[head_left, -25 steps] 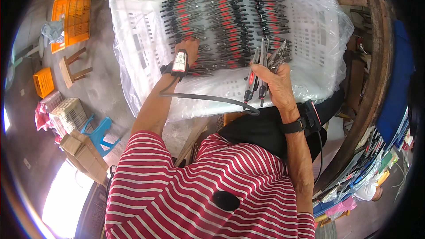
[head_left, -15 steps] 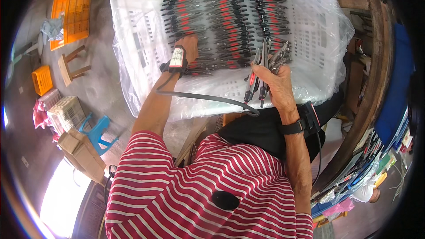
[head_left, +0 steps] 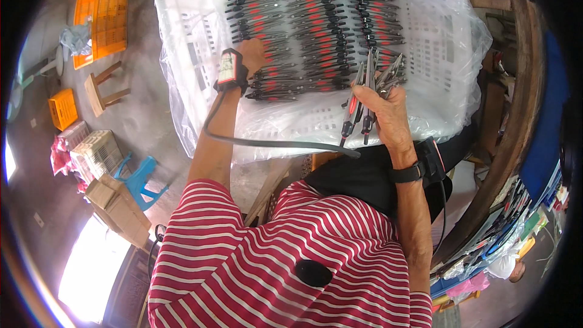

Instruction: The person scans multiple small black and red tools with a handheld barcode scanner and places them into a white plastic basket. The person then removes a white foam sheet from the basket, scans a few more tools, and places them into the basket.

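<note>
A white plastic crate (head_left: 442, 45) lined with clear plastic film stands before me. Inside lie what look like drawing compasses, grey metal with red and black parts, stacked flat in a left column (head_left: 258, 9), a middle column (head_left: 316, 27) and a right column (head_left: 373, 9). My left hand (head_left: 252, 53) rests at the left column, knuckles up; its fingertips are hidden. Over the near end of the right column, my right hand (head_left: 388, 109) is closed round a bunch of loose compasses (head_left: 351, 109), their points facing away from me.
A grey cable (head_left: 273, 143) runs from my left wrist across the crate's near side. Left on the floor are an orange crate (head_left: 112, 24), a wooden stool (head_left: 97, 94), a blue plastic stool (head_left: 143, 179) and a cardboard box (head_left: 115, 206). A wooden frame (head_left: 519, 85) curves along the right.
My left hand has moved a little away from me and leftward, uncovering compasses at the near end of the left column. My right hand keeps its bunch in nearly the same place.
</note>
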Motion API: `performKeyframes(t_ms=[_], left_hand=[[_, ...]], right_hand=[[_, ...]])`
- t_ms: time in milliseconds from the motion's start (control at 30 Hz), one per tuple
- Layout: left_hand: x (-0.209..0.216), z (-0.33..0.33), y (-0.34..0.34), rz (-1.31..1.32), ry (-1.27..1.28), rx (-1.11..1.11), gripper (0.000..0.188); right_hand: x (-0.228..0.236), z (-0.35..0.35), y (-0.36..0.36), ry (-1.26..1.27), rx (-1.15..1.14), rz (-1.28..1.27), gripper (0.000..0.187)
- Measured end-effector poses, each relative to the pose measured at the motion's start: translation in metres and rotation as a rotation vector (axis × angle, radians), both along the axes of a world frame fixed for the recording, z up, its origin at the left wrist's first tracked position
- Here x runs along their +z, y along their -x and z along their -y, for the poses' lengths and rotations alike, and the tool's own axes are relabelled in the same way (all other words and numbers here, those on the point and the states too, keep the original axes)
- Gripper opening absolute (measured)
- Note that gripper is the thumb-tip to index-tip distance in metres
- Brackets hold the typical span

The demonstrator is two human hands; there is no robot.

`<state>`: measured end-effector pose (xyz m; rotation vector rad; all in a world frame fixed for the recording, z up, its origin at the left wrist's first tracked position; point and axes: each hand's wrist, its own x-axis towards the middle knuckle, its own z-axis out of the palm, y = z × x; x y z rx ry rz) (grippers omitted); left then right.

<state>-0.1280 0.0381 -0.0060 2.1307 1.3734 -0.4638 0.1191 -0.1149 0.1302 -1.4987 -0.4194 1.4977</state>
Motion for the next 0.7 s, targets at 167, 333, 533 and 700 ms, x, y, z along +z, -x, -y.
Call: performKeyframes(t_ms=[167, 333, 533, 700], left_hand=[[0.009, -0.001, 0.002, -0.251, -0.042, -0.057, 0.017], [0.002, 0.005, -0.004, -0.32, -0.03, -0.071, 0.01], [-0.008, 0.008, 0.004, -0.186, -0.028, -0.056, 0.017], [0.003, 0.009, -0.004, -0.205, -0.019, -0.066, 0.012]], right_hand=[[0.002, 0.0, 0.002, -0.001, -0.011, 0.026, 0.007], [0.001, 0.0, 0.002, -0.002, -0.016, 0.044, 0.008], [0.001, 0.001, 0.001, -0.014, -0.017, 0.037, 0.009], [0.0, 0.001, 0.002, 0.008, -0.011, 0.025, 0.008]])
